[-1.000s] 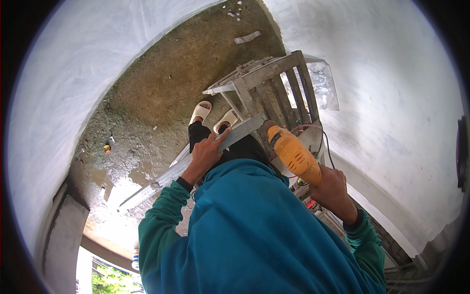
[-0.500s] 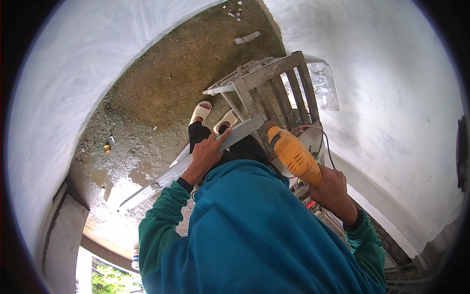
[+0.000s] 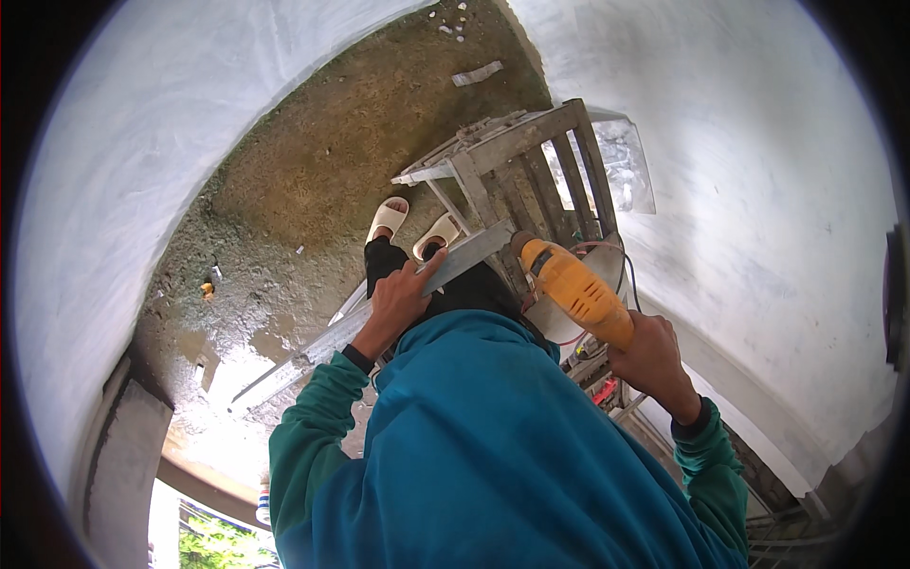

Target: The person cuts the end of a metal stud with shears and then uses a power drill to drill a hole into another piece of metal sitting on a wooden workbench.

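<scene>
Above a rough concrete floor [image 3: 284, 180], the left hand [image 3: 396, 302] is gripping a long metal bar [image 3: 379, 318] while the right hand [image 3: 649, 358] is clutching a yellow drill [image 3: 572, 289], pointed toward eleven o'clock at the bar's end.

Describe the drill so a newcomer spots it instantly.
Start at the grey wooden ladder leaning on the white wall. Just below its rungs, the right hand grips the drill, nose against the metal bar that the left hand steadies. It is the only bright orange-yellow thing here.
</scene>
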Action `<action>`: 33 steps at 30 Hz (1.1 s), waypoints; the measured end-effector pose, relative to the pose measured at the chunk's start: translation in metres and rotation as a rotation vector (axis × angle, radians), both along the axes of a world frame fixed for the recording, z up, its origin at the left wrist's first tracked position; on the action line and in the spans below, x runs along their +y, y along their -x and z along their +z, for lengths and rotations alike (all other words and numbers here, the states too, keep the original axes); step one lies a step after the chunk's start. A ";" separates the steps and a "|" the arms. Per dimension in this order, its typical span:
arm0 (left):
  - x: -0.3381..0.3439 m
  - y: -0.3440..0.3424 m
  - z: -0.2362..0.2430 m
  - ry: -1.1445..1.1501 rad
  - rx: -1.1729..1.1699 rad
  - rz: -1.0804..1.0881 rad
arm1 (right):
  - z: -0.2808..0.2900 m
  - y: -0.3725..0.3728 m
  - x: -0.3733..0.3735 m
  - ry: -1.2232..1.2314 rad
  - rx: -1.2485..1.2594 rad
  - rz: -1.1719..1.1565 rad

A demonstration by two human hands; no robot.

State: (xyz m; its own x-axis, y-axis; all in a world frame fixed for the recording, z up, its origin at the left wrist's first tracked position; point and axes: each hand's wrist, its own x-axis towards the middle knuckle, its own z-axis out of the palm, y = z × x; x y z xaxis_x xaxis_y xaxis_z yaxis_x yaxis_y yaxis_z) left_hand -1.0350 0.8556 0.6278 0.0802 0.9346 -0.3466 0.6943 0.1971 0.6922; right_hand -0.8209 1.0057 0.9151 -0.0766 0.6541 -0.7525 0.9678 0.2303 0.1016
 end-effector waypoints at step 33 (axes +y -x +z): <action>0.001 -0.001 0.002 -0.047 0.004 0.015 | 0.001 0.005 -0.003 -0.015 0.017 0.018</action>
